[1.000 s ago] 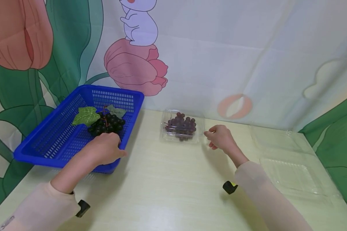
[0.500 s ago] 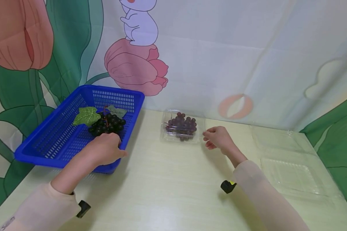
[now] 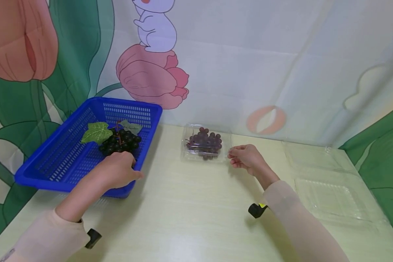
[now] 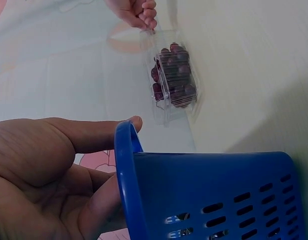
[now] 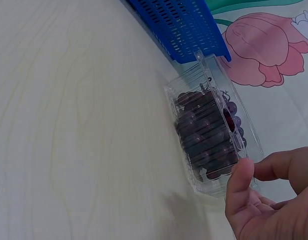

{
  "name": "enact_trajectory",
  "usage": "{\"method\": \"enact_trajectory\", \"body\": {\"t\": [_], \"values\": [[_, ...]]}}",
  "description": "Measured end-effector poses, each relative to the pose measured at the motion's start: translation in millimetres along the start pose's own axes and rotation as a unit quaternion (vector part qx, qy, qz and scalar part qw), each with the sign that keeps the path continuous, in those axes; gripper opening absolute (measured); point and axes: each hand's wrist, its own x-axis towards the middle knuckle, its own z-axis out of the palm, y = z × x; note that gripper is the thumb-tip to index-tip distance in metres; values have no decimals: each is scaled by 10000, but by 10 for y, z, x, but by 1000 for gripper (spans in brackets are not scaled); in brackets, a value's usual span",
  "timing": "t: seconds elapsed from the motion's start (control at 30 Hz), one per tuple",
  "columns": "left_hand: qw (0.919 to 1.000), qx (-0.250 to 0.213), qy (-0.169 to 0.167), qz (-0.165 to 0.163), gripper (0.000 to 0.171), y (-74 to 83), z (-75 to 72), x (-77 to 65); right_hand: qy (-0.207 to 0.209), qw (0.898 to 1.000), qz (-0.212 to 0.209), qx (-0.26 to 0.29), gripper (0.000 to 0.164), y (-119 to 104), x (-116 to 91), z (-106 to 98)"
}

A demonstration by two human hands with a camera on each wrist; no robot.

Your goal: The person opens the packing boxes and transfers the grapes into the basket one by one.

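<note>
A clear plastic clamshell container (image 3: 186,151) with a bunch of dark red grapes (image 3: 204,142) inside stands near the back of the table. My right hand (image 3: 247,158) is at its right end; in the right wrist view, thumb and forefinger pinch the edge near one corner. My left hand (image 3: 119,169) lies over the near right rim of a blue basket (image 3: 62,138), touching it. Its fingers go behind the rim in the left wrist view, so their hold is hidden. Black grapes (image 3: 119,142) with green leaves (image 3: 97,132) lie in the basket, just beyond that hand.
More clear plastic container parts (image 3: 330,198) lie flat at the right of the pale table (image 3: 183,214). A printed cloth (image 3: 216,72) hangs right behind the table and round its sides.
My right hand has moved slightly left, and its fingertips have come onto the container's edge. The left hand, basket and both bunches of grapes have stayed put.
</note>
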Motion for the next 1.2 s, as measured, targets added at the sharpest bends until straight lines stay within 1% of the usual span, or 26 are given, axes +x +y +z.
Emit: {"method": "enact_trajectory", "body": {"t": [0.27, 0.43, 0.8, 1.0, 1.2], "values": [[10000, -12, -26, -8, 54, -5, -6, -2, 26, 9999, 110, -59, 37, -6, -37, -4], [10000, 71, 1, 47, 57, -1, -4, -3, -50, 9999, 47, -82, 37, 26, -89, -51], [9999, 149, -1, 65, 57, -11, -12, -2, -119, 9999, -11, 91, 37, 105, -191, -113], [10000, 43, -18, 61, 56, -33, -16, -5, -144, 9999, -37, 86, 36, 143, -248, -148], [9999, 14, 37, 99, 55, -19, -5, -9, -90, 9999, 0, 48, 36, 176, -310, -182]]}}
